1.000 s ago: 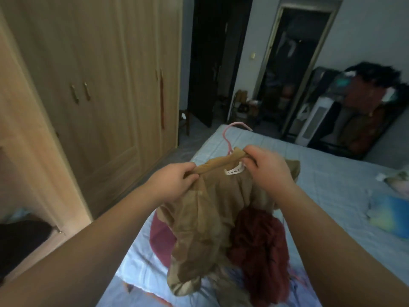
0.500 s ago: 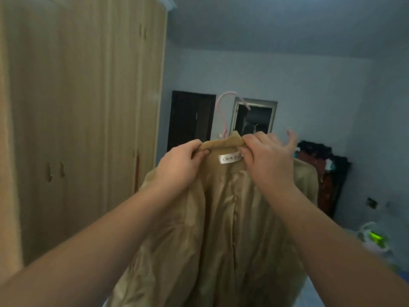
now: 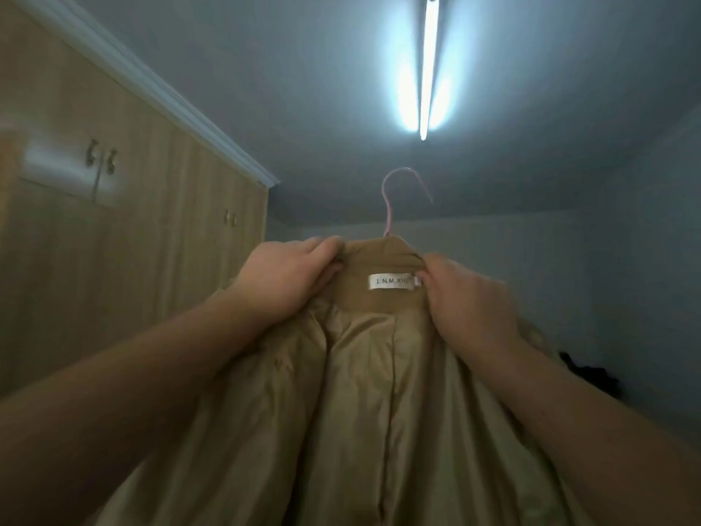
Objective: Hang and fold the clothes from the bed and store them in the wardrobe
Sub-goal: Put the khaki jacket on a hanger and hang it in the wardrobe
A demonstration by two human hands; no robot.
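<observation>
A tan coat (image 3: 364,392) hangs open toward me, its shiny lining and a white neck label showing. It sits on a pink hanger (image 3: 394,195) whose hook sticks up above the collar; the rest of the hanger is hidden inside the coat. My left hand (image 3: 292,275) grips the collar on the left of the label. My right hand (image 3: 466,298) grips the collar on the right. Both arms are raised, holding the coat up high. The bed is out of view.
The wooden wardrobe (image 3: 125,237) fills the left side, its upper doors closed, with small metal handles (image 3: 100,161). A lit tube lamp (image 3: 428,66) runs along the ceiling. A dark pile (image 3: 591,377) shows low at the right wall.
The coat has been lifted from the bed up to head height, and my view has tilted up toward the ceiling. Both hands stay on the collar; the right fingers have closed round it.
</observation>
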